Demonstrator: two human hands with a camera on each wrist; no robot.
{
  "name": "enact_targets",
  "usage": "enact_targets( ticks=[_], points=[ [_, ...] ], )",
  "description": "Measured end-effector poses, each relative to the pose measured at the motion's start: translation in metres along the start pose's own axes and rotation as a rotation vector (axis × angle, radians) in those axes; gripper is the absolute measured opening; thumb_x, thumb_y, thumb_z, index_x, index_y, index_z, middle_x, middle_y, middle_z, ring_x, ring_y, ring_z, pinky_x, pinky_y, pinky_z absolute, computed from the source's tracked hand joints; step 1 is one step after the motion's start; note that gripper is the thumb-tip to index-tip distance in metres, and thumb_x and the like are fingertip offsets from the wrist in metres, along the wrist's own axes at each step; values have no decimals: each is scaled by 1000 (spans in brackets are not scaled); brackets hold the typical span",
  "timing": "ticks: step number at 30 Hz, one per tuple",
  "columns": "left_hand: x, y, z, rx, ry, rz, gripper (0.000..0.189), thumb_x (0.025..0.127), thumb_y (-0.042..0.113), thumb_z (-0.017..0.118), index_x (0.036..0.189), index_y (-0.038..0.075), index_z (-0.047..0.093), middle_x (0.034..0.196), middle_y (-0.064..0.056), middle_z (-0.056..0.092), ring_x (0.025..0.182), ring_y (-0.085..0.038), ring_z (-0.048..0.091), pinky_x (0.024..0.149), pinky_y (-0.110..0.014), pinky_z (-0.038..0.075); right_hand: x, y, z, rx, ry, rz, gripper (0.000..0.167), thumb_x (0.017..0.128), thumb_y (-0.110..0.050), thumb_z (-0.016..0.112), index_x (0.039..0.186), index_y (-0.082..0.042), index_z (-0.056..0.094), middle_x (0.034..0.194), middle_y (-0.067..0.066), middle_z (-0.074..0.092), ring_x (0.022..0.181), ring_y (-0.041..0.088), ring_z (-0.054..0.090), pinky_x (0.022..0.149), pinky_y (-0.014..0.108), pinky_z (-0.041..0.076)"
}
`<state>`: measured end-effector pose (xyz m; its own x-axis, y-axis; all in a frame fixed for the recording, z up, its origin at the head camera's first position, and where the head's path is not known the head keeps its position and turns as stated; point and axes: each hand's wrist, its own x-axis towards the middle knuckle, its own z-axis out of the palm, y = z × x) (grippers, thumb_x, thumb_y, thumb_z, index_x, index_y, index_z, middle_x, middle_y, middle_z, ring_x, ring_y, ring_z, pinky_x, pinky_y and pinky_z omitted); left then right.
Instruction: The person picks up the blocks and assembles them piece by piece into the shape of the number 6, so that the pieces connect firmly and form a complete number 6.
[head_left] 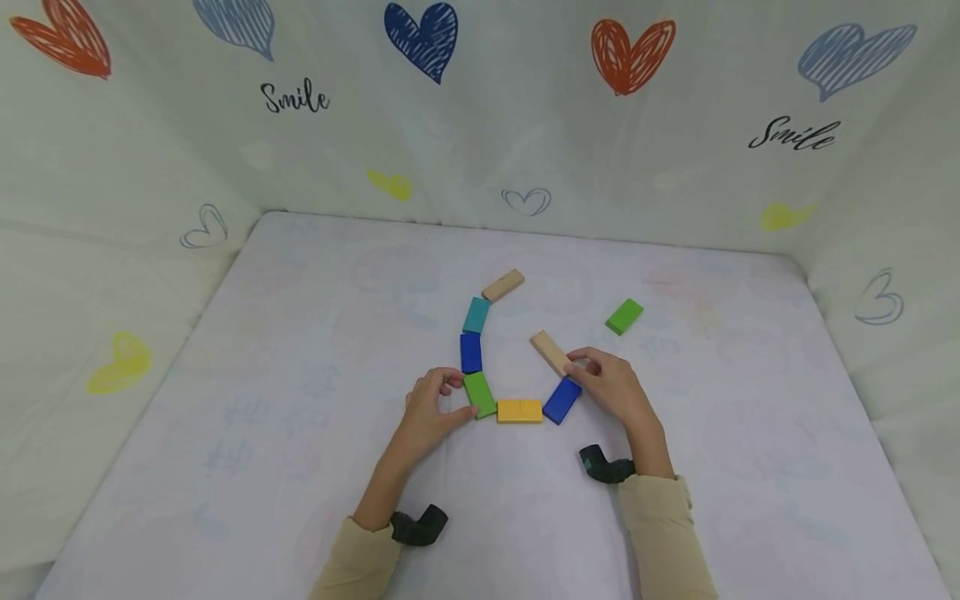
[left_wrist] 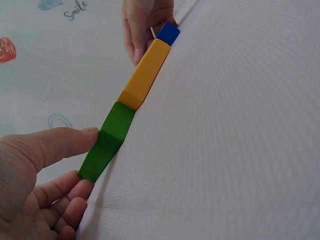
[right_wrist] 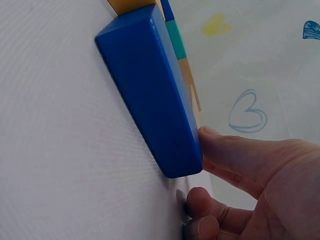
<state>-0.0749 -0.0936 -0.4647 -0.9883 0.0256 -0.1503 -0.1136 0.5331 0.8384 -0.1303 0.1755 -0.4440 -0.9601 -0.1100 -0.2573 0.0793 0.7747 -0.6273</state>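
My left hand [head_left: 431, 406] is at the green block [head_left: 480, 395], thumb near one end and curled fingers at the other, pinching it. My right hand [head_left: 611, 385] pinches the near end of a plain wooden block [head_left: 550, 352]. That end meets a dark blue block [head_left: 562, 401], which in the right wrist view hides much of the wooden one. Between the green and the dark blue block lies a yellow block [head_left: 519, 412], its ends close against both. Beyond the green block, the curved row runs on with another blue block [head_left: 471, 353], a teal block [head_left: 476, 315] and a second wooden block [head_left: 503, 285].
A loose green block [head_left: 624, 317] lies apart, beyond my right hand. A white patterned cloth covers the table [head_left: 300, 333], with a hanging cloth [head_left: 480, 125] behind its far edge. Black wrist cameras [head_left: 420, 527] sit close over the tabletop near both sleeves.
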Motion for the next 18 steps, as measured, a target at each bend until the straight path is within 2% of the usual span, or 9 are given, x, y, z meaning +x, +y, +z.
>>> enact_targets(
  ticks=[18],
  points=[
    [1,-1,0,-13,-7,5,47,76,23,75,116,13,52,106,-1,55,100,-19,44,90,-40,27,-1,1,-2,16,-15,-19,36,92,-34,55,122,-13,60,82,7,55,71,19,46,59,28,35]
  ],
)
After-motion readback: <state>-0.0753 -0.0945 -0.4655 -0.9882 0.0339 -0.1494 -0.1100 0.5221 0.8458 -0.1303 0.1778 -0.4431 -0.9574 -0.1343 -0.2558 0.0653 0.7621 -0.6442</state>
